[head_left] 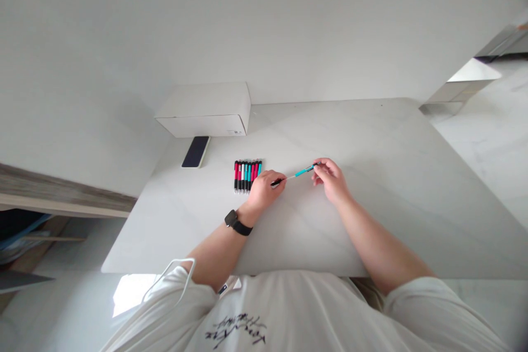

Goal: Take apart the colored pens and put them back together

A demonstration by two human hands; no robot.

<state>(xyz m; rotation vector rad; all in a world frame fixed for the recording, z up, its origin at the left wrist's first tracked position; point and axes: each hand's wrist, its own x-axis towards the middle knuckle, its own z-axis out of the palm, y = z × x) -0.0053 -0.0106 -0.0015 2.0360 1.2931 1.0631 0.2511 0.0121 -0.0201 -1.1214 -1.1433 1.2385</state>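
My left hand (264, 190) is closed around the black front piece (277, 182) of a ballpoint pen. My right hand (332, 180) pinches the far end of the pen's turquoise barrel (304, 171). Between the two parts a thin pale refill (290, 177) is exposed, so the pen is pulled apart, slanting up to the right above the table. Just left of my left hand, several pens (243, 176) lie side by side in a neat row, in red, white and turquoise with black grips. My left hand partly covers the row's right end.
A long white box (206, 125) stands against the wall at the back left of the pale marble-look table (396, 187). In front of it lies a phone (196, 152) with a dark screen. A white cable (185, 260) loops near my left elbow at the table's front edge.
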